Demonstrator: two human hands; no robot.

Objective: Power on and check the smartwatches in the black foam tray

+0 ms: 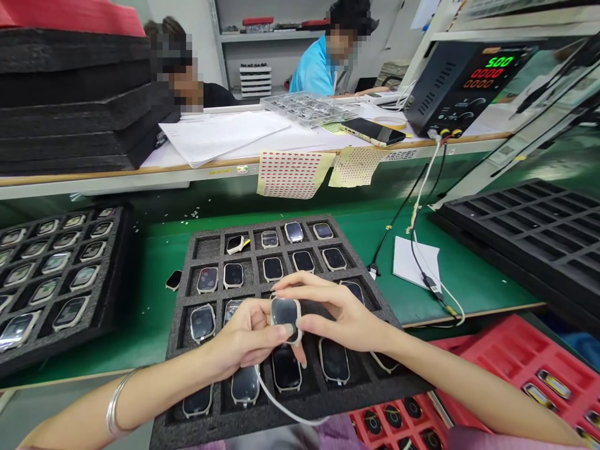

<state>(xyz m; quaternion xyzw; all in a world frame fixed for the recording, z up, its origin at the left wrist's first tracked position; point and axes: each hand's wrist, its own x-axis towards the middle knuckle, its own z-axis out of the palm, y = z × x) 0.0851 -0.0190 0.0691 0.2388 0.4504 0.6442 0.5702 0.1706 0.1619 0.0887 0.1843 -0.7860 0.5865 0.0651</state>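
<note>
Watch (280, 307), 1: rounded rectangle, glossy dark glass face, pale smooth frame; held face up above the foam tray.

Left hand (250, 331), bare: pinching the watch, thumb laid across the lower glass, fingers curled behind. Metal bangle (115, 403), silvery and banded, at the wrist.

Right hand (337, 312), bare: thumb at the watch's right edge, fingers arched over its top edge; how firmly these press cannot be told.

White cable (281, 407), 1: slim, smooth, curving out from under the left hand; any join with the watch is hidden.

Foam tray (209, 249), 1: black, grainy, square-celled, directly below the grip; most visible cells hold similar watches, the far-left cell bare.

Loose watch (174, 280), 1: dark-faced, left of the grip, just outside the foam tray.

Second tray (105, 312), 1: black foam, well left of the grip, filled with pale-framed watches.

Red trays (492, 353): moulded, right of the grip and nearer the wearer, with round dark parts in 1 and oblong yellow-edged pieces in another.

Power supply (469, 87), 1: black box, far right beyond the grip, lit digits in 3 rows.

Co-workers: 2, beyond the grip, 1 in a blue top (312, 65).
</note>
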